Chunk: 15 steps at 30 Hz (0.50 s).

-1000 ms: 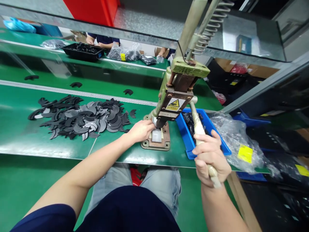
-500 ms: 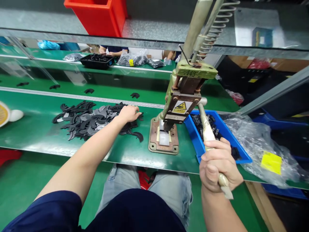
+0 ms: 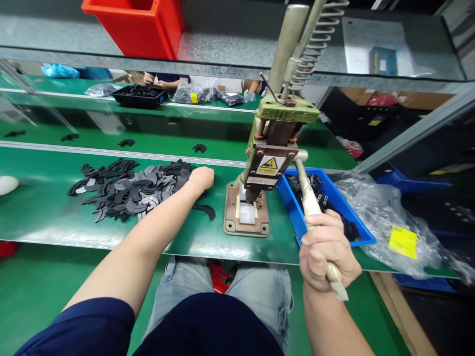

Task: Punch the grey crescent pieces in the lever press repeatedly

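My left hand point(image 3: 202, 179) is closed at the right end of a pile of dark curved pieces point(image 3: 137, 190); its fingertips are hidden, so what it holds cannot be made out. One curved piece point(image 3: 206, 211) lies apart, just below that hand. On the right, my right hand point(image 3: 328, 247) is wrapped round the taped lever handle point(image 3: 308, 193) of a green hand press point(image 3: 272, 143). Under the press head, a pale block point(image 3: 247, 213) sits on the brown base plate point(image 3: 230, 217).
Right of the press stands a blue bin point(image 3: 358, 217) of black parts, beside clear plastic bags point(image 3: 386, 212). A red bin point(image 3: 159, 29) rests on the shelf overhead. Curved pieces point(image 3: 199, 148) lie spaced along the green strip behind. Another person's hands point(image 3: 161, 83) show at the far bench.
My left hand has curled its fingers in over the pile's right end. The whole view has shifted slightly, while my right hand keeps its hold on the lever.
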Available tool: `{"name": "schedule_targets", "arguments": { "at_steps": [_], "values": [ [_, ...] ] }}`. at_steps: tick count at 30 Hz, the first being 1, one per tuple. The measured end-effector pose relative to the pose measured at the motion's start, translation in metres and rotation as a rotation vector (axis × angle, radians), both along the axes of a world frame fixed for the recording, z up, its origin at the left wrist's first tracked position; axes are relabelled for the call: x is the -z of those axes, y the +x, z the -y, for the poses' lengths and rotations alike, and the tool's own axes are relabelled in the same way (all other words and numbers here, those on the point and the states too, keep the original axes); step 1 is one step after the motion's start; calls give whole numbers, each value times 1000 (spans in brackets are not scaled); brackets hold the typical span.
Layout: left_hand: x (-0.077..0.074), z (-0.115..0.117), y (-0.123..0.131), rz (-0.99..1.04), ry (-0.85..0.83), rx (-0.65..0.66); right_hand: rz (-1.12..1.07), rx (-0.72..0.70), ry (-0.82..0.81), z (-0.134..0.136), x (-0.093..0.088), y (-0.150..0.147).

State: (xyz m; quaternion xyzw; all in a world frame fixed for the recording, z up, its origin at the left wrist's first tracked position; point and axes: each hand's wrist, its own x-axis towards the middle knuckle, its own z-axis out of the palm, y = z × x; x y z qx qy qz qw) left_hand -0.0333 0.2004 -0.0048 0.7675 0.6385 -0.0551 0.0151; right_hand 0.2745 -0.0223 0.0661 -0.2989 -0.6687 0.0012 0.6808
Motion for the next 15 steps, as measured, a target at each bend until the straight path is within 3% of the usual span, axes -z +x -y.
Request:
{"name": "schedule_targets", "arguments": {
  "at_steps": [6,10,15],
  "values": [
    [-11,32,0,46,154,69,8,-20,9,-1,1,1],
    [-12,64,-4,214,235,183,26,-9,-23,1,1,3],
    [-8,117,-24,410,159,375,0,-8,-24,1,2,1]
  ]
}}
